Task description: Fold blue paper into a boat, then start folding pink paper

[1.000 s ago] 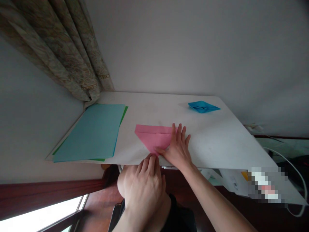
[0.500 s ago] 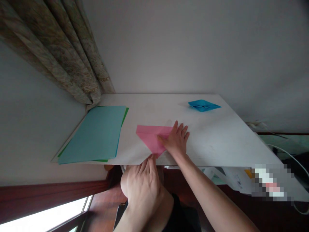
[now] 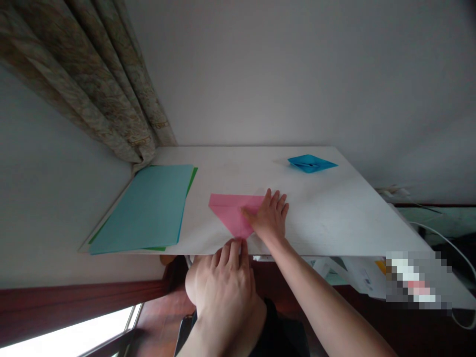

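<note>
A folded pink paper (image 3: 230,212) lies on the white table, with a straight band along its far edge and a point narrowing towards me. My right hand (image 3: 268,217) rests flat on its right side, fingers spread and thumb across the paper. At the near point, by the table edge, my left hand (image 3: 227,277) has its fingers bent and pressed together on the paper tip. The fingers cover the tip itself. Farther back on the right sits a blue folded paper boat (image 3: 311,164).
A stack of large light-blue and green paper sheets (image 3: 148,208) lies on the left of the white table (image 3: 334,218). A patterned curtain (image 3: 111,84) hangs at the back left. The wall (image 3: 267,74) borders the far edge. Papers (image 3: 357,272) and a white cable (image 3: 446,243) are at right.
My left hand's fingers have shifted slightly to the right at the paper's near tip. My right hand stays on the paper. The view has moved a little.
</note>
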`<state>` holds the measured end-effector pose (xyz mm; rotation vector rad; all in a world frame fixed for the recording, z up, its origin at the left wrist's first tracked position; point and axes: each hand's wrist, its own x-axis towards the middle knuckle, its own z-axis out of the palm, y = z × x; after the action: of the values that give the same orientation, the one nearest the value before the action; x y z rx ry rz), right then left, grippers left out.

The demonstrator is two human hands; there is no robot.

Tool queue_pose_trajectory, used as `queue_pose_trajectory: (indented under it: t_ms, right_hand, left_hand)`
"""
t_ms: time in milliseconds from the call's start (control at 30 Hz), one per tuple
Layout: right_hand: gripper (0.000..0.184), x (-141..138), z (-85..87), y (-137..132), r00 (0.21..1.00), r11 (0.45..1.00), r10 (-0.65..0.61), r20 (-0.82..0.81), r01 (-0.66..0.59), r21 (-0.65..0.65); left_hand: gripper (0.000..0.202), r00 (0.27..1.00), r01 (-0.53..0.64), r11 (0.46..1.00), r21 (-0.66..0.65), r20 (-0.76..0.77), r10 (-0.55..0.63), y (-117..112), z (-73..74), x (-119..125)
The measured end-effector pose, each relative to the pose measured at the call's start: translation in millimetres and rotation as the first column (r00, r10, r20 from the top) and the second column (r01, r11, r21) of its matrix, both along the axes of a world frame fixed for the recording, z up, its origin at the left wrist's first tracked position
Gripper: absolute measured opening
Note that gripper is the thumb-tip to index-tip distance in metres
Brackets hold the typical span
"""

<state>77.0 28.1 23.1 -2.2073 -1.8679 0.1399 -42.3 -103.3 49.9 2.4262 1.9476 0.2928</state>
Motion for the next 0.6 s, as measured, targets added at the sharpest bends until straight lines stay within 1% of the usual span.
queue_pose_trajectory:
  t_ms: [100,167,233,267,367,500,600]
  right_hand:
    - [0.112,-0.9,0.7,-0.2,1.000,1.000,0.004,0.007,-0.004,-0.004]
    - [0.110,-1.1,0.4,-0.3,1.000,1.000,0.012,0.006,-0.012,-0.005]
    - [0.109,-1.0,-0.6,-0.1,1.000,1.000,0.016,0.000,-0.016,0.007]
    - [0.108,-0.9,-1.2,0.2,1.000,1.000,0.017,-0.003,-0.017,0.015]
    - [0.107,-0.2,-2.9,0.3,1.000,0.999,0.025,-0.002,-0.025,0.034]
    - [0.107,1.4,-5.9,-6.7,0.996,0.996,0.073,0.047,-0.075,0.056]
    - [0.113,5.0,-9.1,-18.1,0.994,0.990,0.070,0.088,-0.080,0.120]
  left_hand:
    - [0.050,1.000,-0.011,1.000,-0.022,-0.014,0.010,5.2,1.0,3.8]
    - [0.064,0.999,0.001,1.000,0.006,-0.033,-0.001,10.7,-2.8,7.0]
    - [0.081,0.997,0.056,0.997,0.048,-0.055,-0.054,16.8,-9.2,10.6]
    - [0.086,0.994,0.086,0.995,0.049,-0.067,-0.083,19.5,-12.7,12.2]
    - [0.096,0.987,0.133,0.991,0.013,-0.088,-0.131,24.9,-21.0,15.9]
    - [0.106,0.993,0.064,0.997,-0.050,-0.100,-0.068,25.8,-22.7,18.9]
    - [0.115,0.994,0.012,0.997,-0.080,-0.106,-0.021,25.9,-21.4,20.7]
